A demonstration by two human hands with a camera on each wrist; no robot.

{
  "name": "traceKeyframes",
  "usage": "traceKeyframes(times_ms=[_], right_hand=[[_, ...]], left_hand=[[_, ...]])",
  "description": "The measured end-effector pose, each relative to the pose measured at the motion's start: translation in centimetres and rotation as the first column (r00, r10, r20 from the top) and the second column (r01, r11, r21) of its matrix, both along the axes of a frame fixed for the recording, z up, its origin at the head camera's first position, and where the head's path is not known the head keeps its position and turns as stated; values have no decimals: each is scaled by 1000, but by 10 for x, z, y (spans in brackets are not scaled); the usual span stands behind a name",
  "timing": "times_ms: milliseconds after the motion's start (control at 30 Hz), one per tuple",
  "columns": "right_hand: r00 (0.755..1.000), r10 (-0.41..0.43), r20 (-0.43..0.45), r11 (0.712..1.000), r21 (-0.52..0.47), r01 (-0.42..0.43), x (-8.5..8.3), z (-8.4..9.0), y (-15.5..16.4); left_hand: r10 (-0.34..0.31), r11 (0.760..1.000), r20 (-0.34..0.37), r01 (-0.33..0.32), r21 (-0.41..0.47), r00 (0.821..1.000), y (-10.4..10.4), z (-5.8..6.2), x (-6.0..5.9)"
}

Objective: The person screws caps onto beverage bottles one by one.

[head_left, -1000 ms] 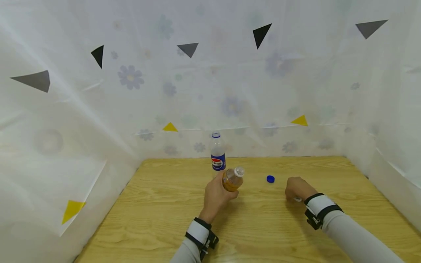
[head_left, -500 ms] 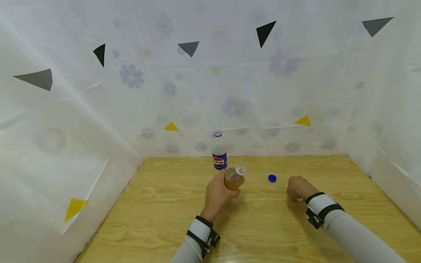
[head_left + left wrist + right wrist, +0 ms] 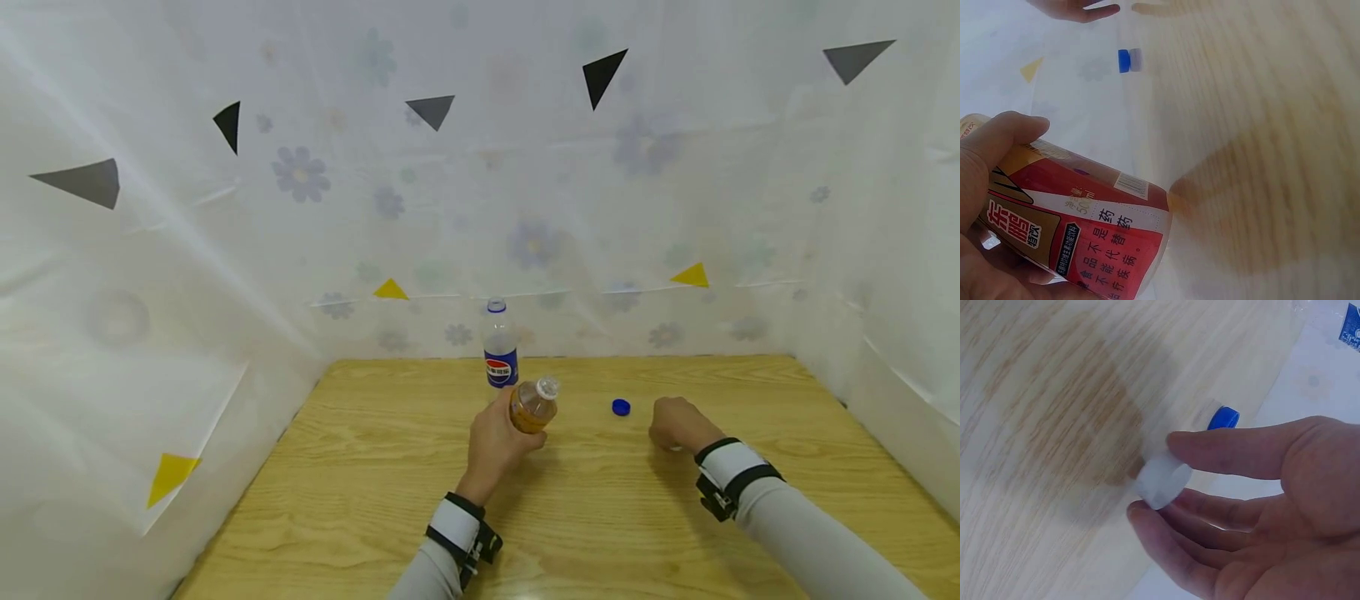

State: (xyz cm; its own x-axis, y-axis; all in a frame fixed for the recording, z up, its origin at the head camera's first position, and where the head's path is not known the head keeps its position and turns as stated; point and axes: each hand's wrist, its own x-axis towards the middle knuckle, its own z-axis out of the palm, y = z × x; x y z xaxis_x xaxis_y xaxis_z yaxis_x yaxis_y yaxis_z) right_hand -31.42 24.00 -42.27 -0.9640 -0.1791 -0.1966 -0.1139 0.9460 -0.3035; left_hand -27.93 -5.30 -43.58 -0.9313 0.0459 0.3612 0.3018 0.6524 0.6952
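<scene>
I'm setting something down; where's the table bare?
The table is bare left of the left hand, to the edge, and right of the right hand. Crowded: around the held bottle and blue-labelled bottle behind; the blue cap sits near the right hand.

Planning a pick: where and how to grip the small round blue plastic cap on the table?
I'd probably pinch the blue cap by opposite sides of its short wall, coming from above: it lies low on the yellowish wood-grain table, sides exposed. The right hand is nearest but pinches a white round plastic cap.
</scene>
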Motion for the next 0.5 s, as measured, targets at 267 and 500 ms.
traceKeyframes(times_ms=[267, 500], right_hand=[[981, 29, -189, 995, -83, -46, -5, 12, -11], [939, 18, -345, 982, -169, -81, 0, 29, -30]], left_hand=[[-4, 1000, 3, 4, -1, 1000, -1, -1, -1], [-4, 1000, 12, 4, 0, 1000, 0, -1, -2]])
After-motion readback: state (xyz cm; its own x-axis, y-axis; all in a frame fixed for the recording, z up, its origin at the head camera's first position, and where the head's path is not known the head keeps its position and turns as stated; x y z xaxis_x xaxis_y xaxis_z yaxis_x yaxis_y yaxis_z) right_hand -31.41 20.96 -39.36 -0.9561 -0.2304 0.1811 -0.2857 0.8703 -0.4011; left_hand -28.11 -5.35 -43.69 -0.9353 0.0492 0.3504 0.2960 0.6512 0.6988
